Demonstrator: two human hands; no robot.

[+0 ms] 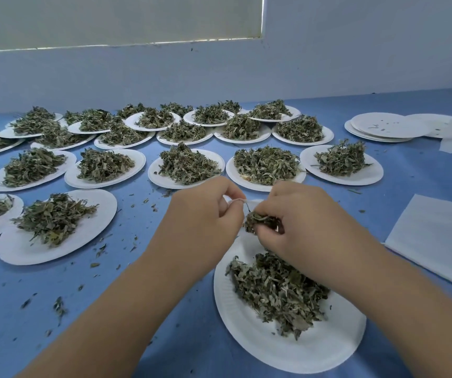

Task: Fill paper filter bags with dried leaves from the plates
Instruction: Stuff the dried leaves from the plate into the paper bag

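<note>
My left hand (205,211) pinches the rim of a white paper filter bag (240,201), which is mostly hidden between my two hands. My right hand (298,222) grips a clump of dried leaves (260,222) right at the bag's mouth. Both hands hover above the near white paper plate (246,331), which carries a loose heap of dried green leaves (279,290).
Several white paper plates heaped with dried leaves (189,163) cover the blue table (126,304) ahead and to the left. A stack of bare plates (383,126) sits far right. Flat white paper filter bags (437,236) lie at right. Leaf crumbs are scattered at left.
</note>
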